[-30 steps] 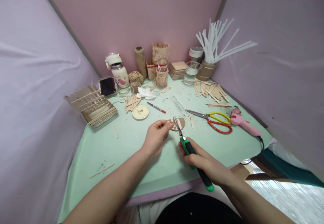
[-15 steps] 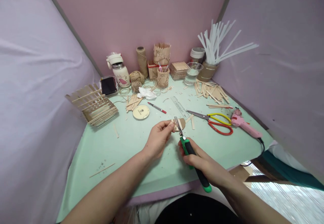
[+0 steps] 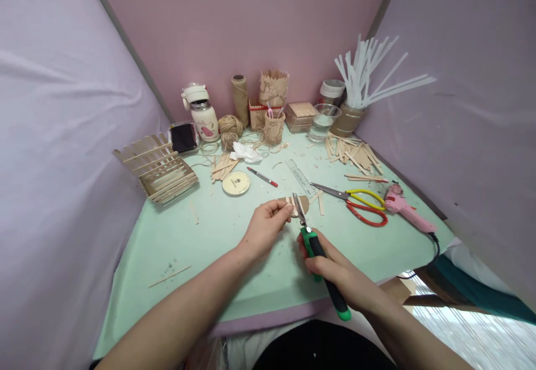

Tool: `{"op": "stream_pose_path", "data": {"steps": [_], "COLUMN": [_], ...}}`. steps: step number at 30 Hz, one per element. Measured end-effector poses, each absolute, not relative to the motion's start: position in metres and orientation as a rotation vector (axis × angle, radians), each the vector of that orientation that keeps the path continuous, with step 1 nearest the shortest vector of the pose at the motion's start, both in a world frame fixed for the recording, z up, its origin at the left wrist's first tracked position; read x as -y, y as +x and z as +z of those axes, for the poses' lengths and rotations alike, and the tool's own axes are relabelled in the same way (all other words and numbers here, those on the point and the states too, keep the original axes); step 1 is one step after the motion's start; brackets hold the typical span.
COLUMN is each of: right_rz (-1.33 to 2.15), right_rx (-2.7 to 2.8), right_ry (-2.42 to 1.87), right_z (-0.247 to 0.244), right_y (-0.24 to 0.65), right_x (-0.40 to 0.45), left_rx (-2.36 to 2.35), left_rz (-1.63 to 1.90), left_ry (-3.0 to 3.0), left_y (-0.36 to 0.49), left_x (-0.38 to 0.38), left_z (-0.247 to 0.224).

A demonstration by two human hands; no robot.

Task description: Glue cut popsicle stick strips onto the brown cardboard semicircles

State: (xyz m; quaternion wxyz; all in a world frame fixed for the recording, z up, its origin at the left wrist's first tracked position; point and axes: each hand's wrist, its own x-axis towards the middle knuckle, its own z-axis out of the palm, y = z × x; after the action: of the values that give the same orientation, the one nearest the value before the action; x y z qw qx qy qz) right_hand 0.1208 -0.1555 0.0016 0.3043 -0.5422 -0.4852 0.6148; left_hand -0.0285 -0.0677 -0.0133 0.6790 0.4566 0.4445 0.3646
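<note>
My left hand point(image 3: 270, 222) is closed, pinching the left edge of a small rounded brown piece point(image 3: 305, 203) with pale wood strips across it; fingertips hide part of it. In my right hand point(image 3: 330, 264) is a pair of snips point(image 3: 315, 245) with green and black handles, fingers wrapped round the grips. Their metal blades lie over the brown piece, near the left fingertips. Whether the blades touch a strip is too small to tell. Short wood offcuts point(image 3: 321, 203) lie just right of the piece, beside a clear ruler point(image 3: 300, 176).
Scissors point(image 3: 352, 198) and a pink glue gun point(image 3: 408, 209) lie at right, below piled craft sticks point(image 3: 355, 155). A red pen point(image 3: 262, 177), a round lid point(image 3: 235, 183) and a stick basket point(image 3: 170, 180) are at left. A water cup point(image 3: 323, 123), twine point(image 3: 230, 126) and an open bottle point(image 3: 205, 120) stand behind.
The view has shifted slightly, so the table things appear a little further right. Both hands keep their grips, and the snips stay over the brown piece.
</note>
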Motion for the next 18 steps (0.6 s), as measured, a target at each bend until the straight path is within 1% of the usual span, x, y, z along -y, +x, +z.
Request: {"op": "stream_pose_path", "data": {"steps": [9, 18], "right_rz": [1.504, 1.381], "right_rx": [1.387, 1.498], "right_ry": [-1.515, -1.632], "right_z": [0.0065, 0.0037], "right_y": [0.1183, 0.1218], "right_x": [0.1552, 0.1562], "left_rx": [-0.942, -1.019], "left_rz": [0.804, 0.805], "left_ry": [0.953, 1.091], "left_y": [-0.0292, -0.0303], "left_x": [0.0669, 0.0683], "left_z": [-0.0139, -0.0111]}}
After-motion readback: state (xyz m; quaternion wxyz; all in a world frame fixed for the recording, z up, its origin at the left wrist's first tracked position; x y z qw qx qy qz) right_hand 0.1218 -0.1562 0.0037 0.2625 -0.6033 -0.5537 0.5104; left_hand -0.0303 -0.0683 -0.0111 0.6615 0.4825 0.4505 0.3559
